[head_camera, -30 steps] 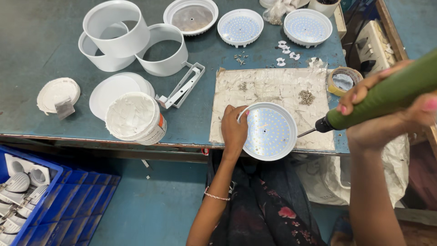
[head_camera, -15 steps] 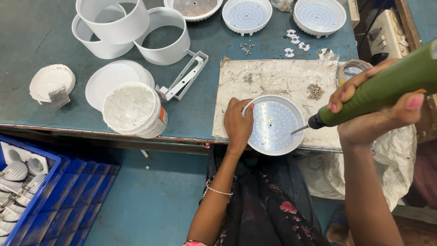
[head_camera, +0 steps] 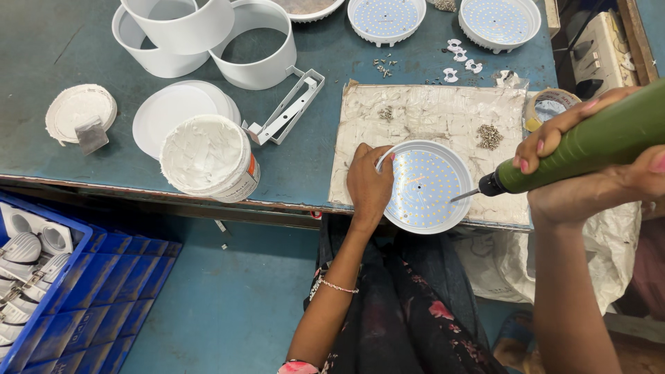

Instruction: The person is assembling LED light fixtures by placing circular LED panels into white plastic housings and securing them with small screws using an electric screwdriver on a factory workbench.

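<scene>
My left hand (head_camera: 369,184) grips the left rim of a round white lamp dish (head_camera: 428,185) with a dotted LED plate inside. The dish rests on a worn white work pad (head_camera: 415,118) at the table's front edge. My right hand (head_camera: 589,173) is wrapped around a green electric screwdriver (head_camera: 589,145). Its thin bit points left and down, with the tip over the dish's right side. A small pile of screws (head_camera: 489,136) lies on the pad just above the bit.
A white tub of paste (head_camera: 208,156) stands beside flat white discs (head_camera: 170,114) on the left. White cylindrical housings (head_camera: 253,45) and a metal bracket (head_camera: 287,107) sit behind. Two more LED dishes (head_camera: 384,17) lie at the back. A blue crate (head_camera: 41,277) stands below left.
The view has shifted, so the table sits higher in the frame. The screwdriver tip has moved nearer over the dish's right side. My left hand stays on the rim.
</scene>
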